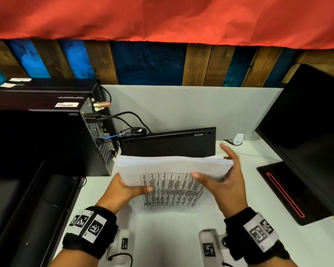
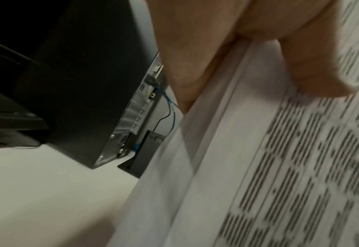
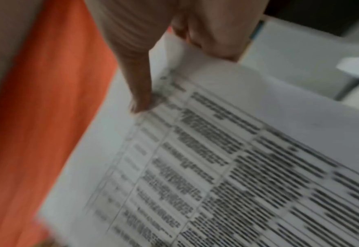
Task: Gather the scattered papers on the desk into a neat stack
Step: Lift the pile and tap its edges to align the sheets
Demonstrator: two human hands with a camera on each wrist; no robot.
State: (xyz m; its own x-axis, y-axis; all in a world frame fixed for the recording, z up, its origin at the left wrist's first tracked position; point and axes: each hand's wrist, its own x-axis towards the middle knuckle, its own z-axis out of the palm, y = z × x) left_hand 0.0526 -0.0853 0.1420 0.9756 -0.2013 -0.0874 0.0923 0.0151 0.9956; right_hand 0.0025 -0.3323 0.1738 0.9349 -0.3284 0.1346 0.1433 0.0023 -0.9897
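A stack of white papers [image 1: 172, 170], its top sheet printed with a table, is held slightly above the white desk [image 1: 172, 237]. My left hand [image 1: 135, 186] grips the stack's left edge, with the thumb [image 2: 318, 70] on top and the fingers underneath. At the stack's right edge my right hand [image 1: 220, 174] pinches it. Its thumb [image 3: 140, 93] presses on the printed sheet [image 3: 237, 150] and its fingers [image 3: 216, 36] lie behind the edge. The sheet edges [image 2: 227, 117] lie stepped, not flush.
A black PC tower [image 1: 96, 135] with cables stands left of the papers. A black keyboard [image 1: 168, 145] leans upright just behind them. A dark monitor [image 1: 307, 132] and its base [image 1: 289, 191] fill the right side. A small white adapter [image 1: 237, 138] sits by the grey partition.
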